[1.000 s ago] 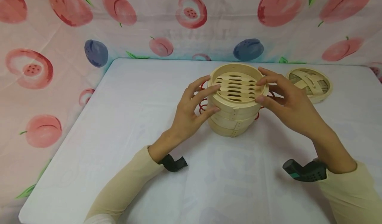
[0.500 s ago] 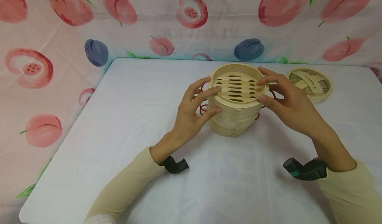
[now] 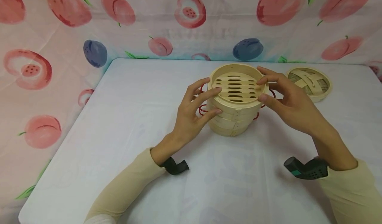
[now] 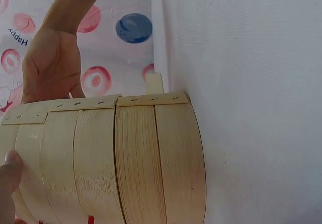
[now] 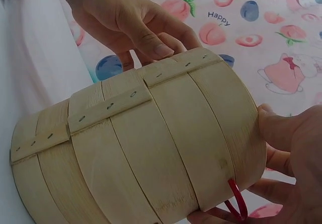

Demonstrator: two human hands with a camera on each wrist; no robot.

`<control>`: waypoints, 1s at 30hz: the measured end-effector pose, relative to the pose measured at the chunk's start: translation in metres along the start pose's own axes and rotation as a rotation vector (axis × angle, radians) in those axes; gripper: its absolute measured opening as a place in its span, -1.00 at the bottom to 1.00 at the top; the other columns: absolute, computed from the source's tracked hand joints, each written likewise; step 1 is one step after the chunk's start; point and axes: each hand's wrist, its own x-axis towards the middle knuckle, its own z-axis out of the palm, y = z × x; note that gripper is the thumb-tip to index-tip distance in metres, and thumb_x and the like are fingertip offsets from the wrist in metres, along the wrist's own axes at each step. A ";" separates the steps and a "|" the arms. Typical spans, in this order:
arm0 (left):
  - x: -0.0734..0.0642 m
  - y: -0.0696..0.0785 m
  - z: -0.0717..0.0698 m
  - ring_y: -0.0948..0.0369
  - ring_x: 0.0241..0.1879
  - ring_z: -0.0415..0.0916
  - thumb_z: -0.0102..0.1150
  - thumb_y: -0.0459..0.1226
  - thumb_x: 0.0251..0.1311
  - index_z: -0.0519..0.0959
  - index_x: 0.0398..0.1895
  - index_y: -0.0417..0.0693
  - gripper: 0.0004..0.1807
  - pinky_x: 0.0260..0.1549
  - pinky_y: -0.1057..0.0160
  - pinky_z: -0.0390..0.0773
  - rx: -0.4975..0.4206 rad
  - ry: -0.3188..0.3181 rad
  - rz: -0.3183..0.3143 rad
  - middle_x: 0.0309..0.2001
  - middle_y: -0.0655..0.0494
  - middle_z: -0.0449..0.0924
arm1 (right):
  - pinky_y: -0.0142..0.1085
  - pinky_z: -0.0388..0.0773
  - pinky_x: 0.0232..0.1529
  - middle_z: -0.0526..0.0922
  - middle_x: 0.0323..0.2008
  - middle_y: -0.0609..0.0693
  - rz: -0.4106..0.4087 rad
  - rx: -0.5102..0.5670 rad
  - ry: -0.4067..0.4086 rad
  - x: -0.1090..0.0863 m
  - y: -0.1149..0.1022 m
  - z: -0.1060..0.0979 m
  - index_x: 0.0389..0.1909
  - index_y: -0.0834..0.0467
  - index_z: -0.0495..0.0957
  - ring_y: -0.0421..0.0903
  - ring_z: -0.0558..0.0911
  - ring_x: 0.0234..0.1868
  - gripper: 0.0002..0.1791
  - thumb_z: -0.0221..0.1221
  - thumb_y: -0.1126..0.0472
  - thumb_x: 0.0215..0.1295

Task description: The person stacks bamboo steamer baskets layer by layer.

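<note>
A stack of round bamboo steamer baskets [image 3: 234, 119] stands upright on the white worktop [image 3: 119, 117], right of its middle and towards the back edge, held between two hands. The left hand [image 3: 188, 116] grips its left side, fingers spread at the rim and thumb against the front wall. The right hand [image 3: 293, 103] clasps the opposite rim, thumb and fingers clamped on it. The top basket is uncovered, showing a slotted base [image 3: 234, 88]. Red cord loops [image 3: 203, 110] stick out at the sides. The woven lid [image 3: 310, 83] lies just beyond the right hand.
</note>
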 end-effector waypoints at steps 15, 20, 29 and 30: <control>-0.003 0.002 0.005 0.06 0.04 0.32 0.51 -0.31 -0.12 0.56 0.04 -0.10 -0.44 -0.14 0.21 0.38 0.043 0.049 0.011 0.24 -0.13 0.29 | -0.34 0.14 0.30 0.12 0.45 -0.04 -0.036 0.024 -0.040 0.000 0.001 -0.001 0.25 0.21 0.32 -0.01 0.13 0.42 -0.57 0.03 0.43 0.39; -0.005 0.002 0.005 0.06 0.08 0.33 0.50 -0.31 -0.10 0.55 0.05 -0.10 -0.45 -0.16 0.20 0.38 0.042 0.050 0.011 0.23 -0.13 0.30 | -0.48 0.28 0.17 0.10 0.45 -0.06 -0.028 0.005 -0.044 0.001 0.001 -0.001 0.25 0.19 0.36 0.05 0.16 0.41 -0.60 0.00 0.40 0.42; -0.005 0.005 0.004 0.14 -0.24 0.42 0.50 -0.31 -0.10 0.61 -0.02 -0.06 -0.51 -0.32 0.25 0.44 0.045 0.073 -0.004 0.20 -0.09 0.34 | -0.53 0.31 0.11 0.09 0.45 -0.05 -0.027 0.015 -0.052 0.001 0.002 -0.002 0.23 0.22 0.37 0.04 0.13 0.42 -0.64 -0.07 0.36 0.47; -0.005 0.005 0.004 0.15 -0.30 0.41 0.51 -0.31 -0.10 0.61 -0.02 -0.07 -0.52 -0.36 0.25 0.46 0.035 0.080 -0.003 0.19 -0.09 0.35 | -0.52 0.30 0.13 0.09 0.45 -0.05 -0.024 0.015 -0.051 0.001 0.002 -0.002 0.23 0.22 0.37 0.03 0.12 0.43 -0.64 -0.07 0.36 0.47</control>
